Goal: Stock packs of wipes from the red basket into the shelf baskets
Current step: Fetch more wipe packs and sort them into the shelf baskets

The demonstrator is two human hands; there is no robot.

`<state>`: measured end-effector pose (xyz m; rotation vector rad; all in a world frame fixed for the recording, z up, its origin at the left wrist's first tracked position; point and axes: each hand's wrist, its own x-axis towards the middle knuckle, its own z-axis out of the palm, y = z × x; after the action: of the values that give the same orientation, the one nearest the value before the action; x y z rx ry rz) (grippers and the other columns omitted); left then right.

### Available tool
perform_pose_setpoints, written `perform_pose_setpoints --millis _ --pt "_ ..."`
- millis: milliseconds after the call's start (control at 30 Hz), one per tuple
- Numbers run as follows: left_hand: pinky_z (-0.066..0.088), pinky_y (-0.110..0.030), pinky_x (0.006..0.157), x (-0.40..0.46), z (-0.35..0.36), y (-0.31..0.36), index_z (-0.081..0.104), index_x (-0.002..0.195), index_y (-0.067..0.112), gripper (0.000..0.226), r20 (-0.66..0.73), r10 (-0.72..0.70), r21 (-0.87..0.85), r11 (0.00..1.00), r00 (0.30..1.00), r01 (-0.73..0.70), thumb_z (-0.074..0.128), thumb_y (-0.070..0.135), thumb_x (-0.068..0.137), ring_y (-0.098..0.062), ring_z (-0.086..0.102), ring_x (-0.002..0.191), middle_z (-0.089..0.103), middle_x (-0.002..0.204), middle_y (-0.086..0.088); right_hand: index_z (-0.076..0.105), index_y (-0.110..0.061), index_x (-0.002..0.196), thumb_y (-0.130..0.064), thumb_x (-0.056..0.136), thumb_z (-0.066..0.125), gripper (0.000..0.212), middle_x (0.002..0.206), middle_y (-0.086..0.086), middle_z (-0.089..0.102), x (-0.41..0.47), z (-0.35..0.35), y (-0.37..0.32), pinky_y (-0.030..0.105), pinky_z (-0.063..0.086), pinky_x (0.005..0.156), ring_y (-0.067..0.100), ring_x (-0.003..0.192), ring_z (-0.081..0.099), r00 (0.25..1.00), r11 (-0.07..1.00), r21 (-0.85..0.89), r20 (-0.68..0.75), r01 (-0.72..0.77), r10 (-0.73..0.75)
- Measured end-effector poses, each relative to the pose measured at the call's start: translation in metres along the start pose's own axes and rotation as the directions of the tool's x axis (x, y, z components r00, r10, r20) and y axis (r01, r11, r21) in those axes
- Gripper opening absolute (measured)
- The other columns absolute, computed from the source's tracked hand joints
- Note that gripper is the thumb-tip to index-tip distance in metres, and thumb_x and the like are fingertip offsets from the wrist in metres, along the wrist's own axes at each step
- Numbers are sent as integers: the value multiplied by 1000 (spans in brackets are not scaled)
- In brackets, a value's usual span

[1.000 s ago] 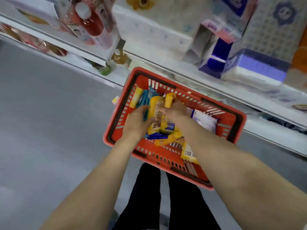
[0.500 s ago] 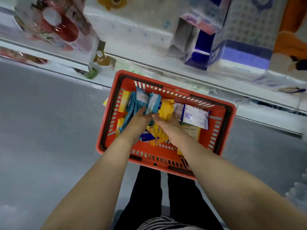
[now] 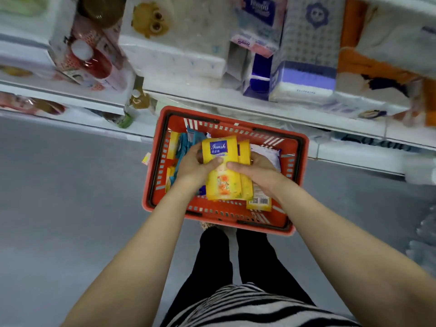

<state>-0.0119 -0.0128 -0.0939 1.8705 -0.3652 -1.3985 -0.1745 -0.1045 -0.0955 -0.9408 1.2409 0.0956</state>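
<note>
head view: both hands' grip, left hand and right hand, clasps yellow packs over red basket.

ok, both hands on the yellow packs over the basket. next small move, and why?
Probably lift the yellow packs straight up, clear of the red basket. Left hand and right hand already grip the bundle from both sides, and it sits above the rim.

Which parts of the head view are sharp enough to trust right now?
Head view: the yellow pack held in both hands, left and right, reads sharply inside the red basket; the shelf goods above are smeared, and wide-angle distortion bends the shelf edges.
</note>
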Motion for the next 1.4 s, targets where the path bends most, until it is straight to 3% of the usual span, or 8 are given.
perform_pose_setpoints --millis 167,300,467,667,833,1100,1233,1400 --pt "58 -36 86 -31 7 20 31 152 30 89 -108 63 -115 990 992 -76 82 22 80 -10 65 105 67 116 6 68 -20 114 -30 73 87 46 104 3 77 -37 -16 1 51 58 88 24 94 74 987 987 144 -151 76 -54" --pt "57 -45 91 -58 12 26 25 152 41 93 -255 137 -204 960 957 -192 82 21 81 -14 66 110 67 121 8 70 -18 103 -20 81 81 25 97 7 77 -75 -51 -11 41 62 75 24 83 75 940 952 168 -274 256 -205" --pt "58 -50 88 -95 63 45 47 138 34 68 -291 168 -291 922 942 -255 80 14 81 -15 69 101 71 109 8 68 -12 109 -21 87 73 25 99 11 77 -132 -112 -27 41 61 73 26 86 74 911 874 285 -246 393 -330" --pt "60 -29 62 -148 216 85 50 125 16 46 -165 302 -362 867 939 -343 73 3 86 -10 70 83 70 101 -1 65 -9 116 -21 85 68 33 108 10 75 -213 -217 8 38 61 75 24 92 73 901 865 257 -67 432 -430" --pt "58 -29 58 -182 350 104 51 115 13 37 -43 376 -312 875 925 -370 73 6 87 -12 71 77 70 96 -1 62 -8 123 -22 82 69 44 114 13 73 -279 -339 48 40 60 81 26 98 71 869 835 240 -120 495 -481" --pt "56 -31 79 -211 497 172 57 109 12 42 153 563 -35 825 812 -565 84 20 78 -17 68 89 72 104 -5 67 -11 113 -21 76 81 41 107 12 75 -362 -501 72 42 60 81 25 92 72 778 781 127 -280 611 -563" --pt "56 -20 65 -211 547 228 62 114 8 37 259 581 -42 805 771 -592 79 13 82 -15 70 85 74 104 -6 68 -11 109 -22 76 72 36 102 10 75 -373 -561 51 41 59 81 23 89 72 720 728 120 -323 675 -614" --pt "57 -30 71 -185 618 291 66 105 15 28 251 649 -58 750 718 -658 80 15 81 -13 70 78 74 94 0 67 -10 114 -20 75 72 41 106 10 75 -368 -646 14 42 60 83 22 92 72 667 686 106 -379 720 -641"
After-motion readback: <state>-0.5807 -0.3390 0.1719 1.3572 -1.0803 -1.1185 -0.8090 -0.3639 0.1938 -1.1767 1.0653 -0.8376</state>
